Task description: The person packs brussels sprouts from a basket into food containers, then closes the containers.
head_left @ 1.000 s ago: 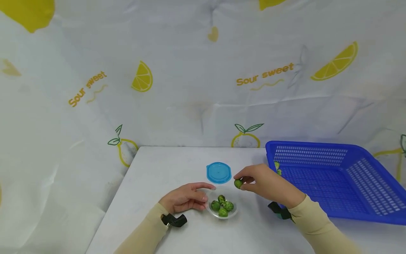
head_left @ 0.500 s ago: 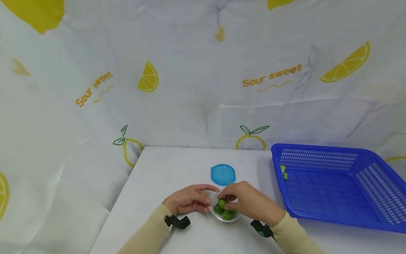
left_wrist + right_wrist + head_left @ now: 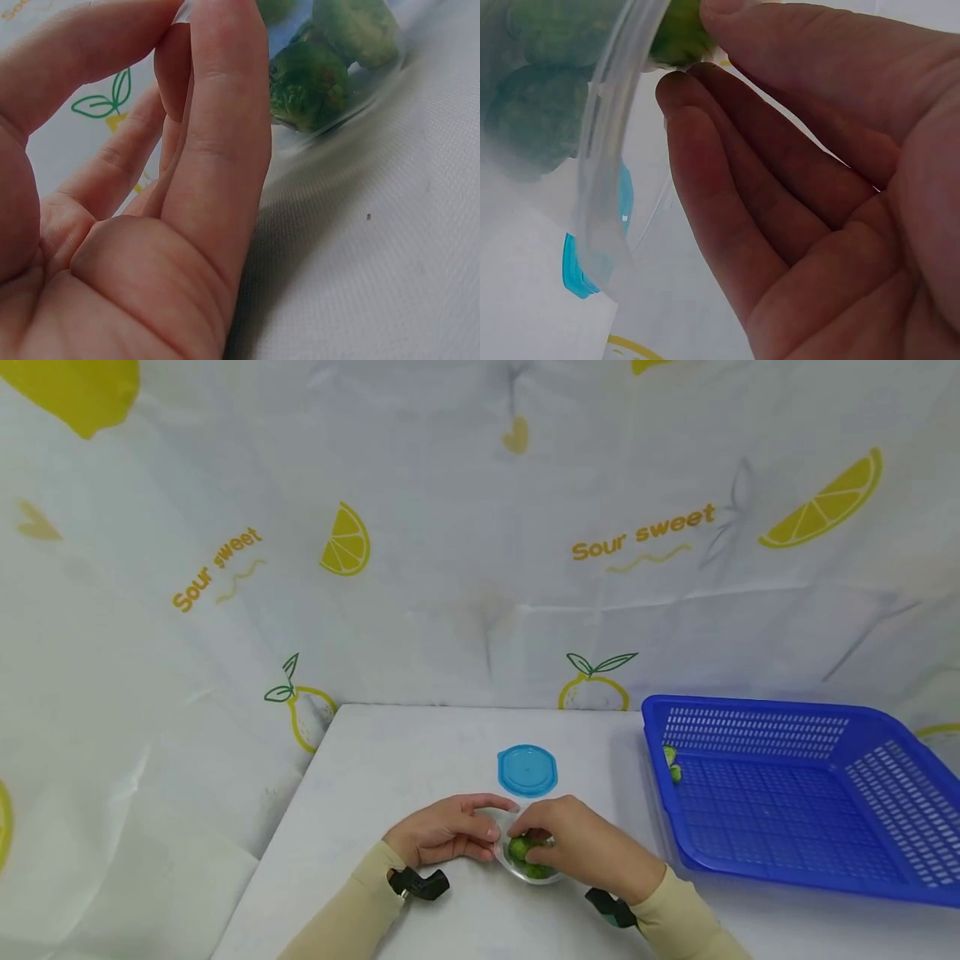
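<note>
Bowl of clear, round plastic (image 3: pixel 538 882) on the white surface (image 3: pixel 397 752), mouth upward, its central axis roughly vertical. Left hand (image 3: pixel 450 831), fingers partly curled, grips the rim. Right hand (image 3: pixel 588 847), thumb and fingertips drawn together, pinches a green, globular sprout (image 3: pixel 519 847) inside the bowl; one second earlier it held one outside the rim. Neighbouring sprouts (image 3: pixel 309 84) show leafy, mottled skins through the wall.

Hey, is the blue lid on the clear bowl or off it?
Off: the blue lid lies flat on the white table, beyond the clear bowl.
</note>
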`<state>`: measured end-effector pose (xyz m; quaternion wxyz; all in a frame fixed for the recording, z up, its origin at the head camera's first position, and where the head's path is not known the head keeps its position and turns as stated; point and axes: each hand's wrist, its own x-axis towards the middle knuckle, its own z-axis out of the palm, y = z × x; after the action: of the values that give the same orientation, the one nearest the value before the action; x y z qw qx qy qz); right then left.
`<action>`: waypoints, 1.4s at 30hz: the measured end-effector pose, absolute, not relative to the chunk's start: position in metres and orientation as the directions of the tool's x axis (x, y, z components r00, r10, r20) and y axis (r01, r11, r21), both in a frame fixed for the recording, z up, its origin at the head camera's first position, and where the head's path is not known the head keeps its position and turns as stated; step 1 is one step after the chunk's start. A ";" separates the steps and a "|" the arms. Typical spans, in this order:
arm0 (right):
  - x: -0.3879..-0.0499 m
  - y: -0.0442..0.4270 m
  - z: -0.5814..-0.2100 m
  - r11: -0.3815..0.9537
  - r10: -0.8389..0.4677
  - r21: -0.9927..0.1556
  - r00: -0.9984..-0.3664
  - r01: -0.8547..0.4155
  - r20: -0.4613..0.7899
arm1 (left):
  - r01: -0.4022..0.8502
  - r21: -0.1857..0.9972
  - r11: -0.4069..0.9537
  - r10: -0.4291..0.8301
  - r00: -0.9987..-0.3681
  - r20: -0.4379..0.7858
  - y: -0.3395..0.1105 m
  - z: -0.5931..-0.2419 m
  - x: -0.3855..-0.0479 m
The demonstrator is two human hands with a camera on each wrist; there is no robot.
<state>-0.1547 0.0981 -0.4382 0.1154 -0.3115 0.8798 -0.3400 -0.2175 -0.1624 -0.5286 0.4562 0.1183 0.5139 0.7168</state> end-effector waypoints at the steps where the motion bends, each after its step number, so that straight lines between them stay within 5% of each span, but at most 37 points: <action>1: -0.155 0.097 -0.438 0.578 -0.626 -0.668 -0.780 -0.468 0.004 | -0.533 0.844 -0.055 0.775 -0.556 -0.301 -0.163 -0.529 -0.217; 15: -0.144 0.106 -0.428 0.596 -0.601 -0.648 -0.799 -0.475 0.033 | -0.507 0.861 -0.028 0.777 -0.553 -0.300 -0.158 -0.525 -0.219; 25: -0.145 0.149 -0.378 0.714 -0.542 -0.511 -0.840 -0.478 0.029 | -0.528 0.849 -0.035 0.767 -0.558 -0.316 -0.164 -0.527 -0.216; 33: -0.179 0.222 -0.351 0.790 -0.405 -0.501 -0.914 -0.353 0.005 | -0.551 0.833 -0.047 0.761 -0.561 -0.327 -0.165 -0.531 -0.217; 42: -0.230 0.292 -0.379 0.830 -0.337 -0.500 -0.937 -0.248 -0.096 | -0.547 0.835 -0.052 0.767 -0.558 -0.317 -0.164 -0.529 -0.215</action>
<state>-0.2297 0.2916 -0.3790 0.0903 -0.1535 0.9523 -0.2477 -0.2152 -0.1635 -0.5293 0.4580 0.1071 0.5139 0.7174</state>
